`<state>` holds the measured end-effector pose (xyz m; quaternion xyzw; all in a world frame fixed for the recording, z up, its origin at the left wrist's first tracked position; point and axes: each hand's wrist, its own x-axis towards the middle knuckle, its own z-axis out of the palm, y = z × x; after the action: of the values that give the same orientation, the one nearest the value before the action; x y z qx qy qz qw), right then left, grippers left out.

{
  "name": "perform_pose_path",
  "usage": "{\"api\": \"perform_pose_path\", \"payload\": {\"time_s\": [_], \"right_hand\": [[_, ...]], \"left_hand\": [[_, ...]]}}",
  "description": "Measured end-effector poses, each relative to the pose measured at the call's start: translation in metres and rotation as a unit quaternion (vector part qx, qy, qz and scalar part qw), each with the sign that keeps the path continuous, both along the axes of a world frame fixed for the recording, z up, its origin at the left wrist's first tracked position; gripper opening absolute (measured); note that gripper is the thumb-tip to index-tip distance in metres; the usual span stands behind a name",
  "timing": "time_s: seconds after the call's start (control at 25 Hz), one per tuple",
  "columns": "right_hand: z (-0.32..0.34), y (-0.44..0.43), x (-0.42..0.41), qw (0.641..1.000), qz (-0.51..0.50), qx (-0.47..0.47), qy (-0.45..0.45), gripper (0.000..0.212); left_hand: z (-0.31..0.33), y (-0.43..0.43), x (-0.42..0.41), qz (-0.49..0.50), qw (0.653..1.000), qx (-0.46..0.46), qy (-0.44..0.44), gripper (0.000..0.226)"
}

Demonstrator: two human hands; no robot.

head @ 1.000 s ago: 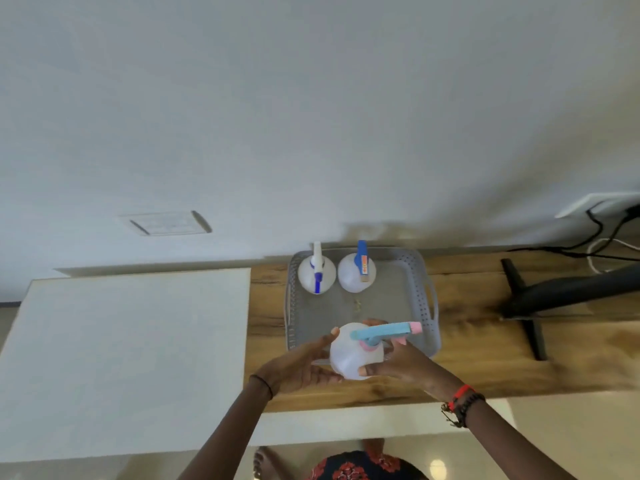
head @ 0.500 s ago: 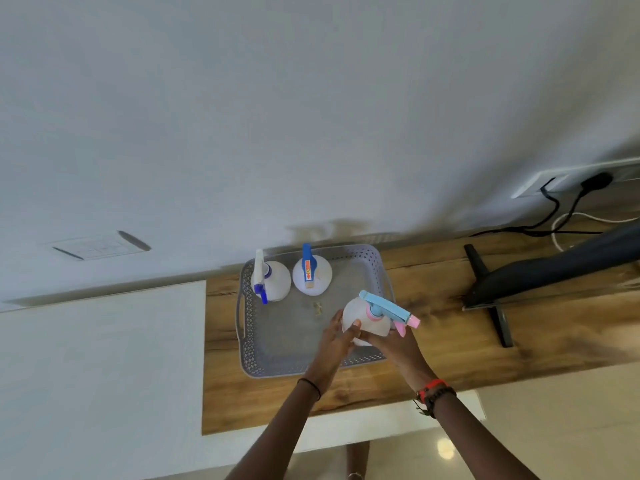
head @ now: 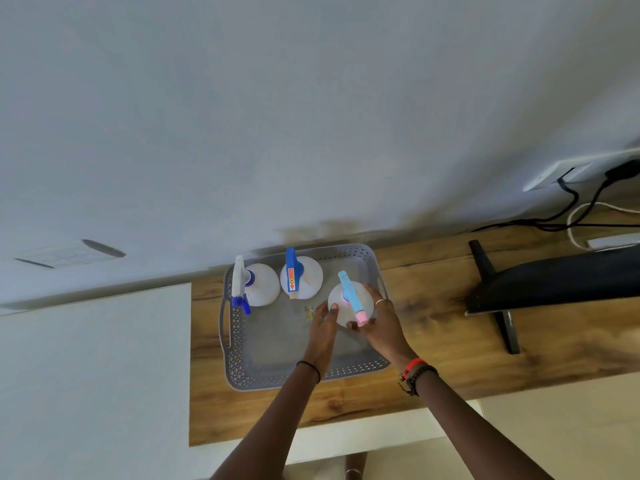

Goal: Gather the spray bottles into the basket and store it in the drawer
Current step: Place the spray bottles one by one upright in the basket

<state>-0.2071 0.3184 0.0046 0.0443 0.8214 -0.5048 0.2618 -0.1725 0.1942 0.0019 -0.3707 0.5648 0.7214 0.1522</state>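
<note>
A grey perforated basket point(head: 242, 362) sits on the wooden countertop point(head: 433, 327). Two white spray bottles stand at its far side: one with a white and blue trigger point(head: 258, 287), one with a blue head point(head: 301, 277). A third white bottle with a light blue and pink head point(head: 349, 301) is upright inside the basket's far right part. My left hand point(head: 323, 329) touches its left side with thumb and fingers. My right hand point(head: 382, 323) cups its right side, fingers curled round it.
A dark monitor stand and screen point(head: 554, 282) stand to the right on the counter. Cables and a wall socket point(head: 585, 188) are at the far right. A white surface point(head: 93, 368) adjoins the counter on the left. The wall rises just behind the basket.
Both hands carried the pink-headed bottle from the basket's near edge into its far right part. Its head turned from pointing right to pointing toward me.
</note>
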Motion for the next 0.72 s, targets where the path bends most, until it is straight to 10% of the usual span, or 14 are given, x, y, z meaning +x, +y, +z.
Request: {"api": "perform_pose_path", "payload": {"time_s": [0.72], "right_hand": [[-0.018, -0.027, -0.02, 0.994, -0.081, 0.042, 0.061, 0.083]], "left_hand": [[-0.014, 0.009, -0.033, 0.098, 0.994, 0.025, -0.045, 0.04]]}}
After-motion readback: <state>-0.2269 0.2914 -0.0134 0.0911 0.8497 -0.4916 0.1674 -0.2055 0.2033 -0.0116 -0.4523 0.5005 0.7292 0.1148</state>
